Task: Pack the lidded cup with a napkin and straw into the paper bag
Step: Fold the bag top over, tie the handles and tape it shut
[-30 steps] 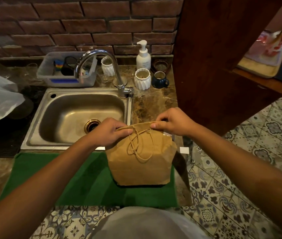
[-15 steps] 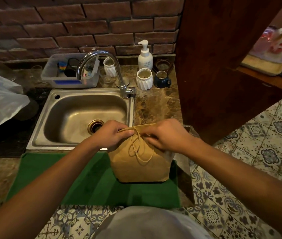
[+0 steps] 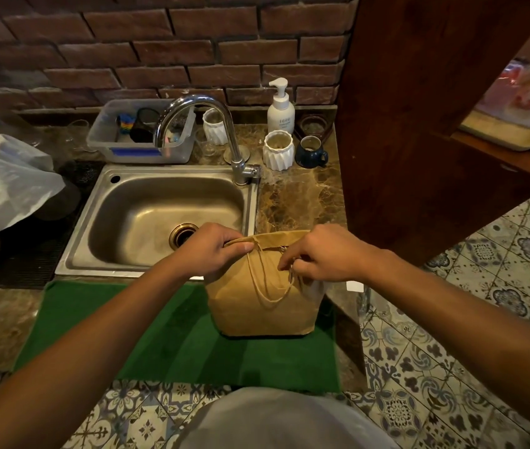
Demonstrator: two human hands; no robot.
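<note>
A brown paper bag (image 3: pixel 267 306) with twine handles stands upright on the green mat (image 3: pixel 147 335), at the counter's right end. Its top edge is folded over. My left hand (image 3: pixel 212 251) pinches the folded top at its left corner. My right hand (image 3: pixel 318 254) is at the right side of the top, fingers curled on the twine handle (image 3: pixel 270 291), which hangs down the bag's front. The cup, napkin and straw are not visible; the bag's inside is hidden.
A steel sink (image 3: pixel 160 215) with a curved tap (image 3: pixel 224 134) lies just behind the bag. White ribbed cups, a blue mug (image 3: pixel 310 153), a soap pump bottle (image 3: pixel 280 108) and a plastic tub stand at the back. A wooden cabinet (image 3: pixel 419 124) rises at right; a white plastic bag (image 3: pixel 4 183) lies left.
My right hand has slid from the bag's top right corner down to the twine handle on the front. The left hand kept its pinch on the top left corner.
</note>
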